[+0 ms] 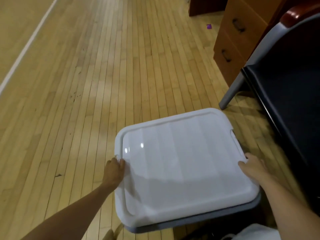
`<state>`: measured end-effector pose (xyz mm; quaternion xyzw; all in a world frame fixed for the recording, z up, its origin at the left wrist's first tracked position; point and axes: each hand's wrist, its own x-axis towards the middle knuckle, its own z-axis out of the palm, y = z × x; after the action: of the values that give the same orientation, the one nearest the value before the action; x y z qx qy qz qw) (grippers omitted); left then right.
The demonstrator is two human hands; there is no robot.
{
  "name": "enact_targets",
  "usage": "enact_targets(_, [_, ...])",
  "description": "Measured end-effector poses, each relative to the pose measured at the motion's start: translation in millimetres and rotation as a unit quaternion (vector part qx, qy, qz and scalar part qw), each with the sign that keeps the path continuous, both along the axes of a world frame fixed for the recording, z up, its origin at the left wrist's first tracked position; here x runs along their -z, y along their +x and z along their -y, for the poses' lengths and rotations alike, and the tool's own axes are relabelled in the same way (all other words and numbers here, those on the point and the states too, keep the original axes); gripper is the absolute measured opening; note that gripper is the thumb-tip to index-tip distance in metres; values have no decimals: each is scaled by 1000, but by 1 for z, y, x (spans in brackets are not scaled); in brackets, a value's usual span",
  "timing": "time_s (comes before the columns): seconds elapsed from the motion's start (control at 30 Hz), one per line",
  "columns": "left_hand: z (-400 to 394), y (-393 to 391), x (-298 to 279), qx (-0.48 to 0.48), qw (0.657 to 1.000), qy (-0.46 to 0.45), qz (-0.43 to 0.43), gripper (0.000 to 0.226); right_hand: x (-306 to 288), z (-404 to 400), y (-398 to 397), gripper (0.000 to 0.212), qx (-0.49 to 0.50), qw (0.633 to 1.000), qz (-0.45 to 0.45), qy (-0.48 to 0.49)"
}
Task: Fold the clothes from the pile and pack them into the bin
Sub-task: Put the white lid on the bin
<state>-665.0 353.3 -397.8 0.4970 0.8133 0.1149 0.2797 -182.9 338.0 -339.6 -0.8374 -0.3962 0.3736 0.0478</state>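
1. We grip the white lid (183, 163) with our left hand (114, 171) and right hand (254, 168), lower centre.
2. The lid hides the bin (190, 222); its contents are unseen.
3. White cloth (254, 232) is cut off at lower right.

No readable text, label, brand, number or sign shows anywhere.

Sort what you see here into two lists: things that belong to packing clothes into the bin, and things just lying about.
Part of the job:
white lid
grey bin beneath it
left hand and right hand, both on the lid's edges

Just lying about:
dark chair
wooden drawers
purple scrap
wooden floor
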Motion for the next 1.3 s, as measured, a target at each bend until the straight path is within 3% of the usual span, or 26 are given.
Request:
enact_targets(0.2, [18, 1, 6, -6, 999, -18, 29, 60, 2, 1, 7, 27, 15, 999, 4, -32])
enact_targets(0.4, [17, 5, -7, -55, 994, -58, 72, 35, 6, 1, 9, 26, 37, 996, -7, -79])
enact_targets(0.5, [18, -1, -17, -46, 992, -63, 103, 37, 7, -3, 7, 21, 72, 995, -15, -66])
enact_targets(0.6, [21, -3, -22, -59, 987, -47, 141, 49, 15, -11, 7, 59, 118, 990, -77, -26])
enact_targets(0.67, [21, -1, -21, -75, 983, -44, 161, 50, 25, -16, 10, 72, 120, 987, -103, -26])
enact_targets(0.77, [21, 5, -22, -83, 973, -94, 195, 20, 22, -18, 8, 78, 94, 986, -125, -50])
enact_targets(0.83, [21, 7, -19, -81, 964, -100, 233, 15, 22, -19, 11, 80, 87, 985, -141, -45])
enact_targets(0.97, [21, 10, -20, -91, 948, -89, 293, 23, 34, -17, 21, 82, 72, 985, -140, -75])
enact_targets(1.07, [22, 14, -21, -90, 952, -86, 280, 26, 46, -10, 25, 82, 70, 985, -131, -89])
enact_targets(1.3, [21, 19, -21, -107, 953, -97, 265, 35, 41, -17, 26, 80, 141, 980, -141, -8])
